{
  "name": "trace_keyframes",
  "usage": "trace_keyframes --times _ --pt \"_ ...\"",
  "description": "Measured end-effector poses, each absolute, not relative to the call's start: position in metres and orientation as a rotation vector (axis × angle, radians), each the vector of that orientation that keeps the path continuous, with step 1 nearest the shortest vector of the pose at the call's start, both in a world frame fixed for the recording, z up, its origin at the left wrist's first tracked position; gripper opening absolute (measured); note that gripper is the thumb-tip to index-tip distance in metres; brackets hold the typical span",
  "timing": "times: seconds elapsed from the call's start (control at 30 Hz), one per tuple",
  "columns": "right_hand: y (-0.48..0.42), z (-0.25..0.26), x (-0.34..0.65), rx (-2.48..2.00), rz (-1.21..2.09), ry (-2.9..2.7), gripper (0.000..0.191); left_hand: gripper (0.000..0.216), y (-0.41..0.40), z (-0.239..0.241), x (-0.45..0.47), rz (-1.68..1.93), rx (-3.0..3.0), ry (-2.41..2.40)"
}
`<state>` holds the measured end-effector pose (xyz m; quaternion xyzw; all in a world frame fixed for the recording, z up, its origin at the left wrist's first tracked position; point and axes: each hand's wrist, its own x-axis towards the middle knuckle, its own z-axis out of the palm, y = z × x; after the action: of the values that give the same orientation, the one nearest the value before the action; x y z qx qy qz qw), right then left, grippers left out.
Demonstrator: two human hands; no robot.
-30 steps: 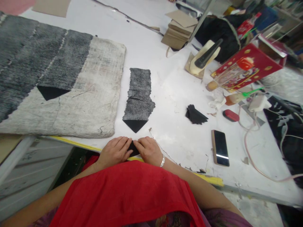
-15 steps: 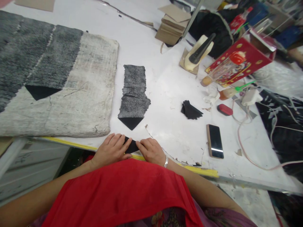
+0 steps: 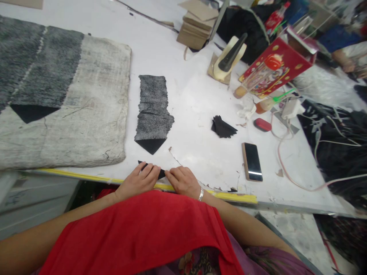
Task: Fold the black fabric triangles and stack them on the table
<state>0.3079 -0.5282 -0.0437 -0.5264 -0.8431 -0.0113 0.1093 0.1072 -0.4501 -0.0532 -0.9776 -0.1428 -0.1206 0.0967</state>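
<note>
At the table's front edge, a small black fabric piece [image 3: 162,174] lies under my hands, one pointed corner showing past the left fingers. My left hand [image 3: 140,181] has its fingers bent over the piece and pressed together on it. With thumb and forefinger, my right hand [image 3: 184,181] pinches the right end. Just beyond lies a row of overlapping dark pieces [image 3: 151,110] with speckled grey edges, ending in a black triangle. Off to the right is a small fanned pile of black pieces [image 3: 223,126].
A worn padded board [image 3: 100,103] on the left bears more grey-edged rows. Along the right are a phone [image 3: 252,162], a red case [image 3: 262,125], a glue bottle [image 3: 265,105], a brush [image 3: 229,59], a red box [image 3: 275,65] and cables. Cardboard pieces [image 3: 195,28] stand behind. Another person's hand [image 3: 348,65] shows far right.
My left fingers have closed further over the black fabric piece, and less of it shows. My right hand stays at its right end. The whole view has shifted slightly.
</note>
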Motion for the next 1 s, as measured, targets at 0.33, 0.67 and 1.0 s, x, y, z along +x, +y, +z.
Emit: trace_keyframes --times 0.33,0.67,1.0 --pt "-0.542 -0.044 0.316 -1.538 -0.069 -2.398 0.025 0.035 -0.458 -0.05 0.115 -0.307 -2.802 -0.412" --pt "-0.549 -0.053 0.318 -1.723 0.106 -2.22 0.026 0.043 -0.462 -0.062 0.111 -0.317 -2.877 -0.453" --pt "-0.547 -0.039 0.311 -1.709 -0.11 -2.509 0.026 0.035 -0.454 -0.051 0.101 -0.266 -2.933 -0.484"
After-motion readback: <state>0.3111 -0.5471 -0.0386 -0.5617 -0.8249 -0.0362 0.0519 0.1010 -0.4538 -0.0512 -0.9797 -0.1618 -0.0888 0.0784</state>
